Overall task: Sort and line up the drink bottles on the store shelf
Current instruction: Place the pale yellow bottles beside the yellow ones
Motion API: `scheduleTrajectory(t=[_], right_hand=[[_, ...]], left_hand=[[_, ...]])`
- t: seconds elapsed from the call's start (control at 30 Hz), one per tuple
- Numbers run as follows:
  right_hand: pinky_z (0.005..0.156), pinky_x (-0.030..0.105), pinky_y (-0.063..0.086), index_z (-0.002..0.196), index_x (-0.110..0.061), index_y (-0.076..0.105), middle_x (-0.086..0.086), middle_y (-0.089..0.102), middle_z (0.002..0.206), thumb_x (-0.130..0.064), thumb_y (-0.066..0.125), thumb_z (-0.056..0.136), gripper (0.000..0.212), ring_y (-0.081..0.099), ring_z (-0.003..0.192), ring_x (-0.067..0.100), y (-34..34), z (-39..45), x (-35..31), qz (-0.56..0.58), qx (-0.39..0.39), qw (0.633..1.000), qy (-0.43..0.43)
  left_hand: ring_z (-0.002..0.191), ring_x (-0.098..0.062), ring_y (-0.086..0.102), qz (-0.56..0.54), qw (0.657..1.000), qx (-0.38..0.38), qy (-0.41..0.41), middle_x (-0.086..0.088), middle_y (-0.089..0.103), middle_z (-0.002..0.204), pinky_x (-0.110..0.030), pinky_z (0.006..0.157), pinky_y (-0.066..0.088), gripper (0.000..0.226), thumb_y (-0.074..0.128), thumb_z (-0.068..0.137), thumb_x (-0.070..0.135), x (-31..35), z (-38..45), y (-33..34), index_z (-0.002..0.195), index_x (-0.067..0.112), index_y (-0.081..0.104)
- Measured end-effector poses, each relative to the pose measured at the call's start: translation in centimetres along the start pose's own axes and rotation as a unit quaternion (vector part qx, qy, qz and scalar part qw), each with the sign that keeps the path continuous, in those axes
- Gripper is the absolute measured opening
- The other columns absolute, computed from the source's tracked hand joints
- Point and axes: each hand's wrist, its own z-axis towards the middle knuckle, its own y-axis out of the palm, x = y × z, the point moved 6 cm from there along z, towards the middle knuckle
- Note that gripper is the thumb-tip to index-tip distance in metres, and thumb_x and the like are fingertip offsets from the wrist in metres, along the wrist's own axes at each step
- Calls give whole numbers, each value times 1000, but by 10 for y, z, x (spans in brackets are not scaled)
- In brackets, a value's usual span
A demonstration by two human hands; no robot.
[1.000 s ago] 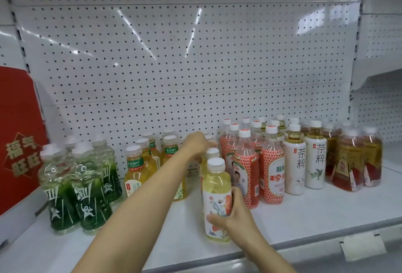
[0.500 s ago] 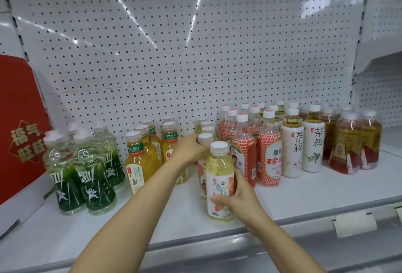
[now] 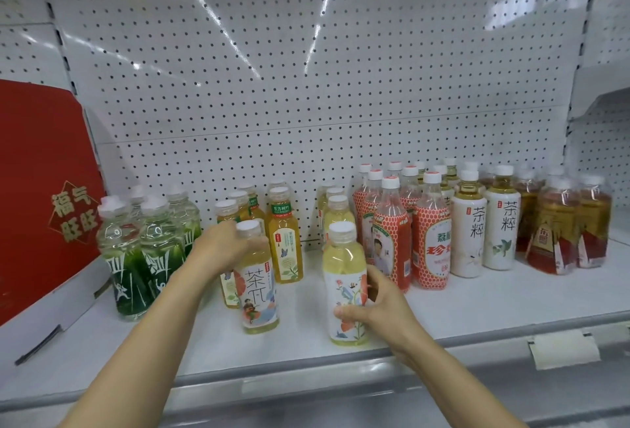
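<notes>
My left hand (image 3: 221, 247) grips the shoulder of a pale-yellow tea bottle (image 3: 257, 294) with a white illustrated label, out in front of the orange-yellow tea bottles (image 3: 284, 240). My right hand (image 3: 378, 308) holds a second pale-yellow bottle (image 3: 344, 277) by its label near the shelf's front edge (image 3: 306, 359). Behind that one, more pale-yellow bottles (image 3: 337, 212) stand in a file toward the back panel.
Green bottles (image 3: 143, 250) stand at the left beside a red box (image 3: 37, 189). Right of my hands are red-netted bottles (image 3: 429, 243), white tea bottles (image 3: 501, 226) and amber-red bottles (image 3: 559, 233). A pegboard back panel (image 3: 306, 86) closes the shelf. A paper price tag (image 3: 562, 349) hangs on the front rail.
My left hand has pulled a pale-yellow bottle out of the middle file and moved it left and forward. My right hand still holds the front bottle in much the same place.
</notes>
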Motion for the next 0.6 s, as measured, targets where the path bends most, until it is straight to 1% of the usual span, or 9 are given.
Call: scheduleTrajectory(t=[0.07, 0.13, 0.17, 0.2, 0.3, 0.37, 0.47, 0.53, 0.6], right_hand=[[73, 27, 59, 117, -28, 57, -4, 73, 103, -5, 87, 66, 64, 70, 93, 8, 12, 5, -1, -3, -18, 1000, -5], [74, 27, 59, 120, -28, 55, -5, 72, 105, -6, 87, 67, 65, 69, 95, 8, 19, 10, -2, -6, -27, 1000, -11], [74, 27, 59, 122, -29, 55, -5, 71, 107, -7, 86, 68, 66, 69, 96, 9, 20, 12, -3, -7, -27, 1000, -13], [73, 26, 59, 122, -29, 54, -5, 70, 108, -7, 86, 68, 67, 68, 97, 9, 20, 13, -3, -10, -27, 999, -15], [69, 21, 56, 122, -29, 54, -5, 70, 108, -5, 86, 69, 66, 67, 97, 8, 20, 15, -3, -13, -24, 999, -21], [73, 22, 57, 121, -31, 54, -7, 69, 109, -7, 86, 69, 66, 67, 99, 7, 20, 16, 0, -14, -30, 999, -23], [78, 22, 56, 121, -34, 54, -11, 68, 111, -10, 88, 67, 68, 65, 103, 5, 20, 18, 3, -21, -32, 999, -26], [71, 19, 56, 123, -33, 54, -10, 68, 113, -8, 87, 67, 69, 64, 104, 6, 20, 19, 4, -12, -36, 999, -24], [67, 19, 56, 126, -31, 53, -7, 69, 114, -4, 86, 68, 71, 64, 104, 7, 20, 20, 5, -3, -46, 999, -22]], left_hand=[[83, -20, 69, 6, 1000, -30, -7, -3, 71, 96, -42, 80, 61, 36, 69, 84, 53, 1, 2, -1, 91, 19, 62], [92, -24, 69, 6, 998, -67, -4, -6, 73, 105, -41, 85, 59, 57, 69, 77, 65, 4, 6, -6, 102, 14, 67], [99, -24, 69, -7, 998, -64, 8, -6, 72, 111, -41, 89, 58, 71, 67, 71, 72, 9, 9, -12, 111, 13, 68], [106, -24, 67, -28, 998, -40, 27, -5, 71, 119, -41, 93, 55, 77, 67, 70, 73, 16, 15, -21, 119, 14, 68], [119, -20, 60, -64, 993, 42, 89, 0, 63, 135, -40, 100, 48, 62, 75, 80, 51, 46, 47, -44, 131, 19, 64], [124, -21, 57, -13, 991, 26, 127, -1, 59, 140, -39, 103, 46, 56, 76, 84, 40, 68, 77, -40, 134, 20, 61], [129, -25, 53, 104, 984, -42, 138, -5, 53, 145, -40, 105, 44, 56, 73, 88, 35, 87, 117, -12, 139, 22, 56], [124, -28, 56, 164, 975, -84, 125, -8, 56, 142, -40, 99, 48, 56, 73, 87, 36, 90, 134, 8, 138, 21, 57], [107, -27, 65, 190, 969, -101, 118, -8, 62, 132, -33, 81, 56, 49, 77, 84, 36, 88, 145, 15, 128, 19, 65]])
